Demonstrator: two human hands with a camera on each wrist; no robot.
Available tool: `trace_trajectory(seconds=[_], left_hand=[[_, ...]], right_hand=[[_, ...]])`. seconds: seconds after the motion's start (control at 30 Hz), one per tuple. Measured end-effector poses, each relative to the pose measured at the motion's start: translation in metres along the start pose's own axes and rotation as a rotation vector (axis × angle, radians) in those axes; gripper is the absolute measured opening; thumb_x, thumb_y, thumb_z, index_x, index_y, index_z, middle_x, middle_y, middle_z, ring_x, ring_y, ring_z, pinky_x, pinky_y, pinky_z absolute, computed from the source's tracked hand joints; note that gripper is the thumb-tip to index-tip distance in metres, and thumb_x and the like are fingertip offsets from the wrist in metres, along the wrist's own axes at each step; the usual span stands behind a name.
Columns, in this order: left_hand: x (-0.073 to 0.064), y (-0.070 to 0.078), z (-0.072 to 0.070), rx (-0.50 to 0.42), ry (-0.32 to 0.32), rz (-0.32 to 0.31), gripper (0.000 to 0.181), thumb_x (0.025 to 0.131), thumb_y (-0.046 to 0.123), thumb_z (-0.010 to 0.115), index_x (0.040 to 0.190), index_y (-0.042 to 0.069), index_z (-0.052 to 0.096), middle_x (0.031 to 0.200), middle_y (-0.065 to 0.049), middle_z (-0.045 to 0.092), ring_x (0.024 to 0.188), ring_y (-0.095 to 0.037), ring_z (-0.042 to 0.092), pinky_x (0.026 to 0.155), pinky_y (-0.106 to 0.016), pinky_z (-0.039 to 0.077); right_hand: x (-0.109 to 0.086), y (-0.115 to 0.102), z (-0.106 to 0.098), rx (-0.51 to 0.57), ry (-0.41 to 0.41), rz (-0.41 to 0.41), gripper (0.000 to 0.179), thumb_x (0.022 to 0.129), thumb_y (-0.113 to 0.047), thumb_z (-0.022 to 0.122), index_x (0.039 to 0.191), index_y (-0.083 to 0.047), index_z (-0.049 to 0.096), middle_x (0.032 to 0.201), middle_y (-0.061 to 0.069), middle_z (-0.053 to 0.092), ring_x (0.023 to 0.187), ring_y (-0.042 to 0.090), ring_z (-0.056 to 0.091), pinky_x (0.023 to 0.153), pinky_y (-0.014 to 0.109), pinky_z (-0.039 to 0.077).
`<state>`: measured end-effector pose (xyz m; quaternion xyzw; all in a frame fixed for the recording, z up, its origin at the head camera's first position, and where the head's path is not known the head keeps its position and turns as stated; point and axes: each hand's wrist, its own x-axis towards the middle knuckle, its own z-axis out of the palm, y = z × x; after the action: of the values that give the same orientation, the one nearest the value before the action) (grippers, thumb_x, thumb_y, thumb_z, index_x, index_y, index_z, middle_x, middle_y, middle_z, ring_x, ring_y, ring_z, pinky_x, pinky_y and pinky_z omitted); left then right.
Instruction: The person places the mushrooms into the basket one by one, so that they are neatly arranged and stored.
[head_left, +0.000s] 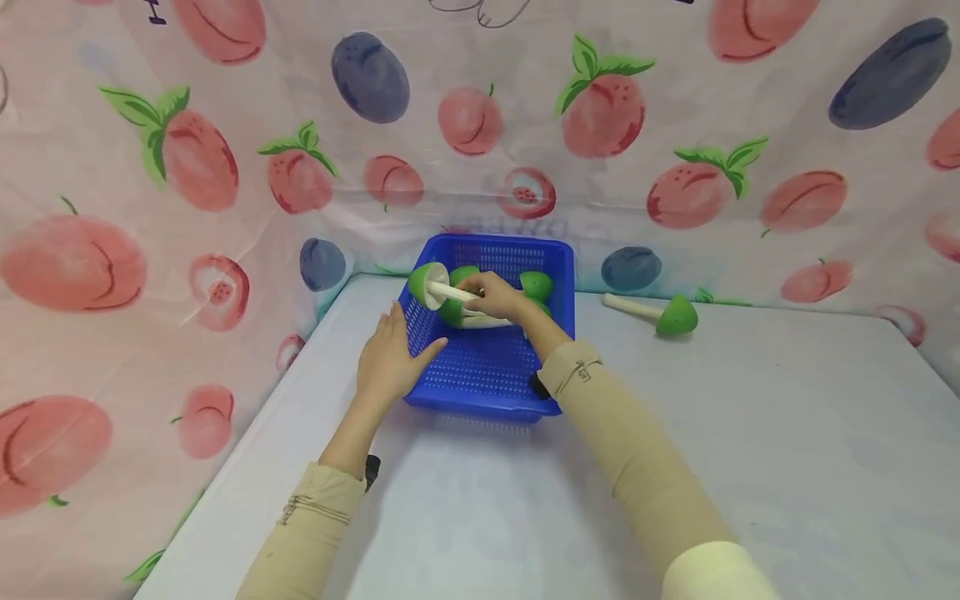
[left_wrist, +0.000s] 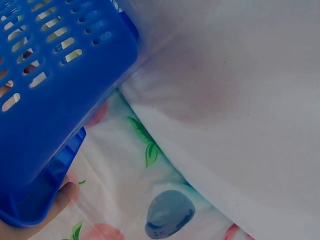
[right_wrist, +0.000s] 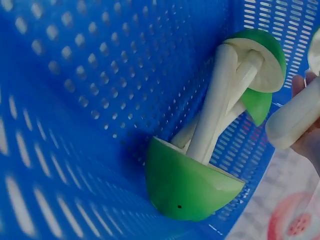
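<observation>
My right hand (head_left: pixel 497 298) holds a toy mushroom (head_left: pixel 429 287) by its white stem, above the blue basket (head_left: pixel 480 411). The mushroom's green cap points left, over the basket's left rim. In the right wrist view the held stem (right_wrist: pixel 295 117) shows at the right edge, with part of the hand behind it. My left hand (head_left: pixel 386 360) lies at the basket's left side, fingers straight along the wall and thumb spread out over the rim. Inside the basket several more green-capped mushrooms (right_wrist: pixel 192 182) lie crosswise in a heap toward the far end.
Another green-capped mushroom (head_left: pixel 677 317) lies on the white table (head_left: pixel 750 433) to the right of the basket, its stem pointing left. A fruit-patterned cloth (head_left: pixel 465 50) hangs behind the table and along its left side.
</observation>
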<state>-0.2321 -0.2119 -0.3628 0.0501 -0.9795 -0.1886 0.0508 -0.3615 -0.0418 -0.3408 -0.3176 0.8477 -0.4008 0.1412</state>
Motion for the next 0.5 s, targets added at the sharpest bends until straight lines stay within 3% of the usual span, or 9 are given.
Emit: trace_trajectory(seconds=[0.1, 0.27, 0.4, 0.5], left_hand=[[0.000, -0.002, -0.001, -0.007, -0.001, -0.002, 0.100, 0.089, 0.065, 0.043, 0.149, -0.005, 0.005, 0.155, -0.025, 0.017, 0.144, -0.038, 0.018, 0.113, -0.055, 0.024], [-0.001, -0.001, -0.001, -0.005, 0.007, 0.002, 0.099, 0.089, 0.065, 0.043, 0.149, -0.005, 0.005, 0.154, -0.026, 0.019, 0.143, -0.038, 0.020, 0.112, -0.055, 0.026], [-0.002, -0.001, -0.002, -0.005, 0.008, 0.003, 0.099, 0.089, 0.065, 0.043, 0.149, -0.005, 0.005, 0.153, -0.026, 0.019, 0.143, -0.038, 0.020, 0.112, -0.055, 0.026], [-0.001, -0.001, -0.001, -0.007, 0.013, 0.011, 0.099, 0.089, 0.064, 0.044, 0.149, -0.005, 0.006, 0.154, -0.026, 0.019, 0.143, -0.039, 0.020, 0.112, -0.055, 0.026]], right_hand=[[0.003, 0.001, 0.001, -0.003, -0.031, -0.002, 0.032, 0.090, 0.004, 0.055, 0.122, 0.008, 0.055, 0.113, 0.024, 0.060, 0.106, 0.032, 0.056, 0.095, 0.041, 0.047], [0.002, 0.003, 0.002, 0.091, -0.107, 0.037, 0.032, 0.089, 0.007, 0.052, 0.120, 0.012, 0.047, 0.118, 0.030, 0.057, 0.109, 0.039, 0.057, 0.095, 0.042, 0.048], [0.004, 0.004, 0.005, 0.114, -0.138, 0.116, 0.033, 0.089, 0.004, 0.052, 0.120, 0.009, 0.045, 0.114, 0.030, 0.060, 0.100, 0.036, 0.061, 0.089, 0.040, 0.050], [0.008, 0.014, 0.005, 0.090, -0.174, 0.117, 0.028, 0.088, -0.007, 0.058, 0.112, 0.004, 0.050, 0.097, 0.021, 0.066, 0.084, 0.025, 0.063, 0.080, 0.035, 0.052]])
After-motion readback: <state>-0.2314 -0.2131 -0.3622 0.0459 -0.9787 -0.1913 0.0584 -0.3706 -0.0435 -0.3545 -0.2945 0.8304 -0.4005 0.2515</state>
